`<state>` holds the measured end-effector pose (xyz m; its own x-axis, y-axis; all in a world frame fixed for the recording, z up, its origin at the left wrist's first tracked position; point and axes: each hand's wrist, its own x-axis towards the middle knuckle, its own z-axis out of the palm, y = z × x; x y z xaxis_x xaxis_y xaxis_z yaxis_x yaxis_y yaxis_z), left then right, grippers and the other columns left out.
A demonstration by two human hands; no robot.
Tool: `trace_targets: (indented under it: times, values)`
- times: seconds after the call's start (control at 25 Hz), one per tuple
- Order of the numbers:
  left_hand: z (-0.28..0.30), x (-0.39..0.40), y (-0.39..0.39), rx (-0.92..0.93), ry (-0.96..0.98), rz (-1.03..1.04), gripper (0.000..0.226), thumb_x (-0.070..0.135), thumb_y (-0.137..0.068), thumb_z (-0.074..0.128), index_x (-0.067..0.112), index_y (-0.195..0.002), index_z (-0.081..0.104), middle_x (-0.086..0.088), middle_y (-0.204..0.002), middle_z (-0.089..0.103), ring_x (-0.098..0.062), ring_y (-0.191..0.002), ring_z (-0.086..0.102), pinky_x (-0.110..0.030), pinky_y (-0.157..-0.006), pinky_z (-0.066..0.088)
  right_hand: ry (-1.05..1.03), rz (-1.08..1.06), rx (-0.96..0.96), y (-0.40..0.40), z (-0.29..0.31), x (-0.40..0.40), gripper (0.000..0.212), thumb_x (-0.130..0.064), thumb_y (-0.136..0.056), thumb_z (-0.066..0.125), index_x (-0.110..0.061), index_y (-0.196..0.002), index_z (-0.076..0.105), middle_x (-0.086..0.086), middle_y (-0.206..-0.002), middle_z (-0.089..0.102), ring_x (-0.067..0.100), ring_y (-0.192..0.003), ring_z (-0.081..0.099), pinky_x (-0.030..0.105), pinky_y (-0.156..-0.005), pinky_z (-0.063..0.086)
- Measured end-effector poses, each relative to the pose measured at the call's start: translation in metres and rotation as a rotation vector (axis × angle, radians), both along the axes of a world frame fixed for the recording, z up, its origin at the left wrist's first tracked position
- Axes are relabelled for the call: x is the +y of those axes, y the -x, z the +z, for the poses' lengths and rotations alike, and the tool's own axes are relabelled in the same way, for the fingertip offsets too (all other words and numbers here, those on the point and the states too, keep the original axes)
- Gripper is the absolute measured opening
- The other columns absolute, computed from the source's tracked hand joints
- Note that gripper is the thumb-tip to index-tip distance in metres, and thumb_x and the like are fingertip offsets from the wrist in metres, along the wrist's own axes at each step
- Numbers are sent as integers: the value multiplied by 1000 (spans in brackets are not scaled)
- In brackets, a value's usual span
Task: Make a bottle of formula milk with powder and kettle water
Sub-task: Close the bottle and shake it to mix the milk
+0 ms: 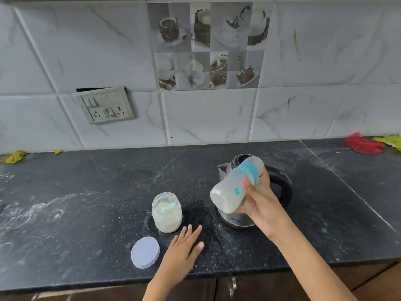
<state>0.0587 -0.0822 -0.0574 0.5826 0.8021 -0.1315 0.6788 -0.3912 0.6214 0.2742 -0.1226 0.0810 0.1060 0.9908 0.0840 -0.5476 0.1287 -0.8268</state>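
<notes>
My right hand [259,204] grips a baby bottle [230,190] with a teal collar and clear cap, tilted so its base points down-left; milky liquid sits in the lower end. Behind the bottle stands a steel kettle [280,190] with a black handle. An open glass jar of white powder [166,212] stands left of the kettle, a pale scoop inside it. The jar's lilac lid [145,252] lies flat near the counter's front edge. My left hand [185,250] rests flat on the black counter [86,192], fingers spread, just below the jar and holding nothing.
Powder and water streaks mark the counter. A switch and socket plate [105,105] sits on the tiled wall at the left. Red cloth [363,144] and yellow cloth [389,141] lie at the far right, and yellow scraps [14,157] at the far left. Cabinet doors run below the counter's edge.
</notes>
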Motion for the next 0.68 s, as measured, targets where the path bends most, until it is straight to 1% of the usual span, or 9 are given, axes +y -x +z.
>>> trace_targets:
  times: [0.08, 0.16, 0.24, 0.32, 0.36, 0.44, 0.48, 0.6, 0.68]
  values:
    - [-14, -3, -3, 202, -63, -38, 88, 74, -67, -7, 38, -147, 1, 3, -158, -7, -14, -145, -11, -34, -117, -1, 11, -85, 26, -1, 5, -2, 65, -11, -83, 65, -39, -135, 39, 6, -115, 58, 21, -105, 69, 59, -70, 59]
    - [-24, -9, -11, 318, -71, -31, 82, 70, -75, -6, 33, -147, -5, -1, -157, -17, -18, -144, -15, -36, -117, -2, 35, -122, 51, 7, 3, -6, 66, -5, -83, 62, -37, -136, 39, 7, -119, 58, 21, -104, 70, 57, -68, 59]
    - [-30, -16, -18, 350, -79, -7, 79, 69, -78, -8, 30, -147, -9, -3, -154, -25, -19, -144, -18, -37, -117, -3, 71, -26, 1, 18, 0, -14, 68, -6, -81, 65, -39, -134, 39, 8, -122, 59, 26, -106, 69, 61, -70, 57]
    - [-38, -22, -19, 349, -114, 38, 98, 76, -59, -28, 30, -145, -14, -1, -149, -28, -20, -144, -15, -34, -116, -2, 78, -1, -56, 16, 1, -21, 70, -7, -79, 67, -41, -133, 38, 8, -120, 59, 28, -104, 69, 62, -70, 57]
    - [-43, -22, -17, 369, -141, 66, 96, 75, -60, -30, 30, -144, -16, -2, -151, -22, -21, -146, -6, -32, -116, 5, 60, -48, -36, 11, 3, -21, 70, -6, -78, 67, -41, -132, 39, 8, -120, 59, 27, -105, 69, 61, -70, 58]
    - [-53, -19, -16, 377, -94, 117, 71, 63, -86, -12, 24, -146, -9, -6, -156, 8, -23, -143, 21, -29, -110, 29, 38, -99, -4, 5, 6, -24, 72, -6, -78, 67, -43, -132, 39, 9, -122, 57, 28, -108, 67, 59, -69, 58]
    - [-68, -17, -15, 359, -31, 124, 62, 56, -94, -1, 25, -147, -3, -7, -156, 14, -23, -143, 20, -30, -109, 31, 53, -64, -46, 8, 6, -27, 75, -7, -76, 69, -44, -133, 38, 10, -124, 56, 29, -109, 66, 58, -68, 59]
    - [-57, -19, -14, 379, 10, 114, 75, 66, -84, -12, 24, -146, -7, -5, -155, -3, -21, -145, -13, -29, -114, 0, 73, 5, -122, 18, 2, -36, 81, -9, -74, 71, -42, -137, 33, 10, -125, 57, 29, -107, 67, 55, -65, 60]
    - [-57, -16, -21, 296, -147, 141, 105, 79, -51, -34, 31, -143, -15, -1, -152, -21, -18, -140, -24, -32, -115, -9, 24, -114, -17, 11, 2, -35, 78, -7, -75, 69, -39, -137, 34, 10, -125, 57, 25, -103, 70, 58, -66, 59]
